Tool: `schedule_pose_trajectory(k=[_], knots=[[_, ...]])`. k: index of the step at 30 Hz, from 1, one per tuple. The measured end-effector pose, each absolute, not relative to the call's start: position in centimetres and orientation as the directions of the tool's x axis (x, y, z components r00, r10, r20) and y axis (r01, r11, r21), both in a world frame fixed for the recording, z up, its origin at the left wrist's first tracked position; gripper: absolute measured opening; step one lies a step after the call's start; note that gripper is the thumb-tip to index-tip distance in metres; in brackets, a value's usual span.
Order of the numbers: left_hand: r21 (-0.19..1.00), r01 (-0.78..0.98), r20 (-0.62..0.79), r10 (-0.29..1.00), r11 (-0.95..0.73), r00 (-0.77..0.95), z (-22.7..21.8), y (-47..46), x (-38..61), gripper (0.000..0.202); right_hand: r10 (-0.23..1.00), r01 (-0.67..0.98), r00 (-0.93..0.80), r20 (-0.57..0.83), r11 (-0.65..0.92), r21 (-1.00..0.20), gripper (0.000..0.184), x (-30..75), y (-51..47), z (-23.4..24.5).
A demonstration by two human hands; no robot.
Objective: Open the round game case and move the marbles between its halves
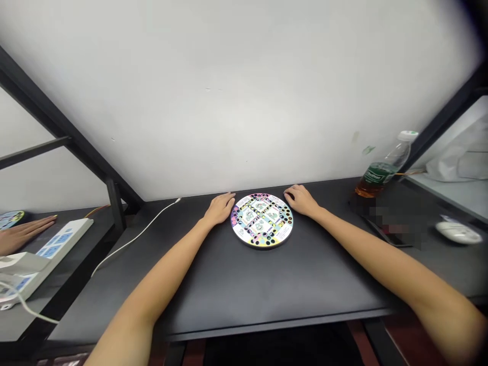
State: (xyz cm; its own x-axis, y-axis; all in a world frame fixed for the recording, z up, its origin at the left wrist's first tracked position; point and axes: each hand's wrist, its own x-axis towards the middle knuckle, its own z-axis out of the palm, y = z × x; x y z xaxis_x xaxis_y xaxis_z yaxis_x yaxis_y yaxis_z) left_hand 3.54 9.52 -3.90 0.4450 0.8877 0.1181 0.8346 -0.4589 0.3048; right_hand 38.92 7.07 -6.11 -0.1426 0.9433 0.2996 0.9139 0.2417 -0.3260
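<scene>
Matte black desktop (pixel 244 295) fills the lower view, with both bare forearms reaching out across it from the near edge. At the ends of those arms, the left hand (pixel 220 209) and right hand (pixel 301 200) lie palm down on either side of a round game board (pixel 262 220), set wide apart with the fingers loosely together. The left fingertips meet the board's rim and the right ones sit at or just against it. No firm grip shows, though the pose looks placed to bracket the board from both sides. The board lies flat near the back of the desk, centred between the hands, its ring of coloured spaces facing up. A white cable (pixel 141 239) trails away to the left, toward a white power strip (pixel 57 249) on the neighbouring desk, where another person's hand (pixel 23 234) rests near a round disc (pixel 10 219). To the right, a blurred object (pixel 389 229), a white mouse (pixel 457 233) and a plastic bottle (pixel 383 170) of amber liquid sit well clear of the hands. Behind everything rises a white wall (pixel 229 91), framed by black metal struts (pixel 57 112).
</scene>
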Motion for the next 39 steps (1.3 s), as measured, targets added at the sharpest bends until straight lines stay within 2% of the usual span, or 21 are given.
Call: schedule_pose_trajectory(k=[2,5,12,26,39], knots=[[0.234,0.876,0.086,0.906,-0.422,0.414,-3.9,10.4,3.4,0.059,0.944,0.936,-0.162,0.286,0.239,-0.26,0.042,40.0,7.5,-6.6],[0.147,0.905,0.034,0.917,-0.398,0.398,-4.0,10.6,3.2,0.063,0.952,0.937,-0.21,0.223,0.261,-0.231,0.055,41.0,7.9,-7.1],[0.106,0.93,-0.018,0.934,-0.352,0.356,-4.2,8.9,2.9,0.068,0.974,0.955,-0.208,0.09,0.222,-0.196,0.07,40.9,7.7,-7.4],[0.058,0.943,-0.042,0.943,-0.328,0.331,-4.3,8.6,2.6,0.069,0.98,0.969,-0.199,0.026,0.201,-0.145,0.079,40.8,6.7,-6.9],[0.07,0.944,-0.03,0.945,-0.323,0.326,-4.0,8.3,2.9,0.066,0.981,0.972,-0.193,0.026,0.195,-0.132,0.077,40.8,6.7,-7.0]])
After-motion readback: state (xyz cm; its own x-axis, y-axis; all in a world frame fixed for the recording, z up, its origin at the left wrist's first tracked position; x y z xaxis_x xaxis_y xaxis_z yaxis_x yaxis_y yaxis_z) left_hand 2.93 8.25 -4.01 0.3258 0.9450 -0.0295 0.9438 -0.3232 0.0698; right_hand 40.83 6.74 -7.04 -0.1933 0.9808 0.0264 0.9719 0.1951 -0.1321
